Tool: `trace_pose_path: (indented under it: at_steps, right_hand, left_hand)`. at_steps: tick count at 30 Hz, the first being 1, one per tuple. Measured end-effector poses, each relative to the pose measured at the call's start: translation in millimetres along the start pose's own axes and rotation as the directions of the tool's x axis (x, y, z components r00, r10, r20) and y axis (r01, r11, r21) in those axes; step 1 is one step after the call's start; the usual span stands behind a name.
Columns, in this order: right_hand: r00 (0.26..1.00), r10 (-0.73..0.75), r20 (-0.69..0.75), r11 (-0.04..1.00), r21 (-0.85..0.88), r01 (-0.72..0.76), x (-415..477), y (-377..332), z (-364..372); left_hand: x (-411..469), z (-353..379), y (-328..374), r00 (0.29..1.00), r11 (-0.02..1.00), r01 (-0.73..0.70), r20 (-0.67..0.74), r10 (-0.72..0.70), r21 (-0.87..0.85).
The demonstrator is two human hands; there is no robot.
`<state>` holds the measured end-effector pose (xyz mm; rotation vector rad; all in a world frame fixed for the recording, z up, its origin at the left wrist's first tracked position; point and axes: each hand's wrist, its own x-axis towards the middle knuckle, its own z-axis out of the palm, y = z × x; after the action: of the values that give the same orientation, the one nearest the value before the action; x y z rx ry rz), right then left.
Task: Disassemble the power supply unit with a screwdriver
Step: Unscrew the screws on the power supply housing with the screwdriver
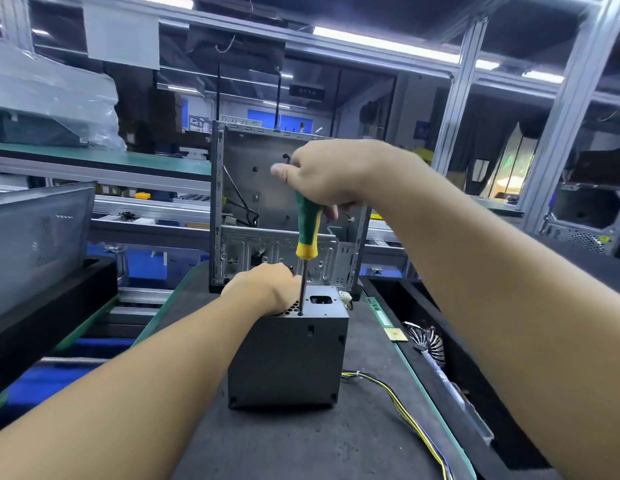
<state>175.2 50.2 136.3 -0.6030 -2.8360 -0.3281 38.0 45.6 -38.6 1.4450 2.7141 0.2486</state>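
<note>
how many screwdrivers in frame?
1. The green-and-yellow screwdriver stands upright in the right hand, tip on the power supply unit's top. Others may be hidden in the side trays.

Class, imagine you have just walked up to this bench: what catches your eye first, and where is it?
The green and yellow screwdriver stands upright at centre, gripped by the right hand, its tip on top of the dark power supply. The left hand steadies the top of that box. Behind stands an open metal case.

right hand [324,174] gripping screwdriver [307,230] upright on power supply unit [287,362]
</note>
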Motion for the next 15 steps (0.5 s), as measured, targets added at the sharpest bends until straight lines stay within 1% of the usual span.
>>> trace_pose_path:
  at_steps: [1,2,3,5,7,8,9,10,11,13,15]
  right_hand:
    - [0.999,-0.022,-0.03,0.999,-0.044,0.02,0.9,0.3,1.8]
    - [0.999,-0.036,-0.039,0.999,-0.028,0.035,2.2,0.9,2.4]
    - [0.999,-0.044,-0.031,0.999,0.03,0.045,3.1,1.4,2.1]
    - [0.998,-0.06,0.011,0.978,0.203,0.057,4.9,1.1,-0.1]
    - [0.995,-0.079,0.06,0.918,0.393,0.049,2.5,-0.7,-2.8]
    - [0.994,-0.082,0.072,0.887,0.46,0.04,0.4,-1.7,-3.7]
    - [0.994,-0.077,0.079,0.873,0.487,0.029,-0.9,-2.6,-4.3]
    - [0.994,-0.063,0.086,0.882,0.472,0.015,-1.4,-2.7,-5.2]
    - [0.995,-0.034,0.098,0.907,0.421,-0.01,-1.2,-3.1,-6.1]
    - [0.994,0.048,0.095,0.971,0.23,-0.068,-1.0,-3.8,-6.3]
    - [0.997,0.077,0.012,0.997,0.024,-0.077,0.3,-4.2,-4.3]
  left_hand:
    - [0.0,0.1,-0.1,1.0,1.0,0.002,0.003,-0.002,0.01]
    - [0.2,0.8,-0.5,1.0,1.0,0.003,0.0,-0.003,0.01]
    - [1.3,1.8,-0.6,1.0,1.0,0.003,-0.008,-0.003,0.002]
    - [3.7,3.5,-0.8,1.0,1.0,0.008,-0.027,-0.009,-0.015]
    - [4.7,4.8,-1.7,0.999,0.999,0.015,-0.039,-0.016,-0.03]
    - [4.5,4.9,-1.8,0.999,0.999,0.011,-0.04,-0.012,-0.034]
    - [4.1,4.8,-1.9,0.999,0.999,0.004,-0.038,-0.005,-0.034]
    - [3.7,4.5,-2.3,0.999,0.999,-0.006,-0.037,0.004,-0.031]
    - [3.2,4.4,-2.7,0.999,1.0,-0.013,-0.036,0.012,-0.026]
    - [2.9,4.0,-2.6,0.999,1.0,-0.016,-0.04,0.015,-0.017]
    - [3.5,3.9,-2.5,0.999,1.0,-0.004,-0.037,0.003,-0.021]
